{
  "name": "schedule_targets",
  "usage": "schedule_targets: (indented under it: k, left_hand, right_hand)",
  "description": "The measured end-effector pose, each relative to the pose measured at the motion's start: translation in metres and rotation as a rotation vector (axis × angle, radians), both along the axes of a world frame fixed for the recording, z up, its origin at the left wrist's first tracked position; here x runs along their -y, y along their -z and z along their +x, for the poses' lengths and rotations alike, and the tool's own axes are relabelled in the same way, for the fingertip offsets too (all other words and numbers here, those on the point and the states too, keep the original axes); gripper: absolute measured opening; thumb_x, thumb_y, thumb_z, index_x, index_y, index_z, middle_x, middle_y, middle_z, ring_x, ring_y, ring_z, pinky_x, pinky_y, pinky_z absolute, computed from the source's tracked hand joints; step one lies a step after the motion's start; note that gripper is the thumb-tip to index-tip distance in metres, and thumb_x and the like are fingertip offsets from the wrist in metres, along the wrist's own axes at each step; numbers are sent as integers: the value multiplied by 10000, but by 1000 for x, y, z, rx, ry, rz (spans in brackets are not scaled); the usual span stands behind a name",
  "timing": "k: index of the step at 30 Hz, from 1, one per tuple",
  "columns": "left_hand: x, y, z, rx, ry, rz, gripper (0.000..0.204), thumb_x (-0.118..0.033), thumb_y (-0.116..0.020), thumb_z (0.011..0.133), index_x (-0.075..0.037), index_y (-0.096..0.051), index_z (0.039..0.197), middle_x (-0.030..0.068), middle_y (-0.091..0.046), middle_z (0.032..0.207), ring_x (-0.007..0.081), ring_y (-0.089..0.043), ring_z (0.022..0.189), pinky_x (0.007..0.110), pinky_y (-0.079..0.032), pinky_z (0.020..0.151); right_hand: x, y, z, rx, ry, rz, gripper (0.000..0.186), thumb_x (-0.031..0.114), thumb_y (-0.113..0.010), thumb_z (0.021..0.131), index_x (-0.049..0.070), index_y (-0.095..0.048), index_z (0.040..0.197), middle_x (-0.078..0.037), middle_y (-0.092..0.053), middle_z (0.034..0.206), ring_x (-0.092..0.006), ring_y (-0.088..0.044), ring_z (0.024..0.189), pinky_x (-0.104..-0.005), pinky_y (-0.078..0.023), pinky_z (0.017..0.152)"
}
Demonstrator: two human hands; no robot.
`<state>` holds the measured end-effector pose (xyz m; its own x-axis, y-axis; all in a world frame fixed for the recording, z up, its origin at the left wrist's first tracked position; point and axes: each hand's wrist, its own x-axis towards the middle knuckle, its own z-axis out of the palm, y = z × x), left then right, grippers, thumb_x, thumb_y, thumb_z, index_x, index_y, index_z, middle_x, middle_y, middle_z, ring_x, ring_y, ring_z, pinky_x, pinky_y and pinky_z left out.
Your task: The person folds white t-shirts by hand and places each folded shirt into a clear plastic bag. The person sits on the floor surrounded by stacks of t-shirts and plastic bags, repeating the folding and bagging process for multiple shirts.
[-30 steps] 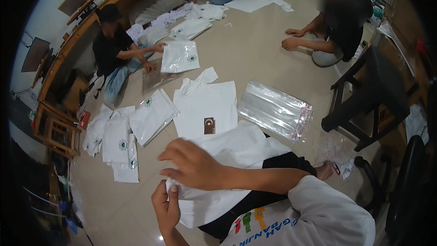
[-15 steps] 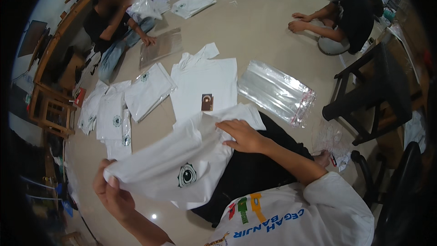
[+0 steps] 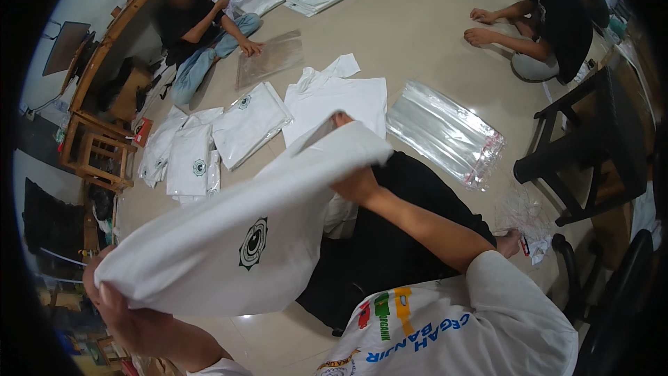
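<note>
Fingers, left hand (image 3: pixel 132 322): thumb and fingers pinching the left end of one white shirt (image 3: pixel 209 257). Fingers, right hand (image 3: pixel 357 185): mostly behind the cloth, one tip at its far edge; whether they pinch, cannot tell. Shirt: raised, slanting between both hands, partly over black trousers (image 3: pixel 424 209); dark emblem (image 3: pixel 253 244) facing near. Far: one flat shirt (image 3: pixel 365 101). Right of it: clear bags (image 3: pixel 445 136). Left: bagged shirts (image 3: pixel 250 125). Risks, as judged: slack right hold, cloth slipping and creasing; low swing, hem brushing floor (image 3: pixel 410 42) or disturbing the flat shirt.
</note>
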<state>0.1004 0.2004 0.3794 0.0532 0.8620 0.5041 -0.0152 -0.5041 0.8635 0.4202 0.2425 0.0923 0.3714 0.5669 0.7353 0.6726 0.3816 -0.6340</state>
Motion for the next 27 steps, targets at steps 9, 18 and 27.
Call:
schedule_targets:
  k: [9, 18, 27]
  left_hand:
    - [-8, -57, -59, 165, -405, -20, 568, -452, -547, 1093, -32, -547, 1474, 165, -615, 1391, 279, -619, 1261, 471, -502, 1097]
    - [-203, -97, -127, -529, -281, -458, 593, -470, -596, 1065, -7, -594, 1436, 132, -702, 1233, 236, -678, 1138, 395, -535, 1009]
    - [-185, -56, -156, -139, -78, -512, 557, -429, -639, 1067, 9, -592, 1407, 140, -683, 1310, 242, -670, 1223, 384, -531, 1055]
  right_hand:
    - [-27, -45, 69, 12, -844, -482, 551, 220, -764, 879, 34, -591, 1368, -237, -607, 1351, -366, -559, 1269, -421, -439, 1092]
    - [54, -135, 75, -333, -1291, -1011, 507, 393, -696, 1057, -19, -675, 1352, -76, -757, 1195, -126, -683, 1051, -280, -547, 917]
    - [80, -134, 166, 10, -1128, -1172, 373, 214, -828, 939, -28, -745, 1210, -56, -786, 1047, -67, -681, 927, -253, -553, 846]
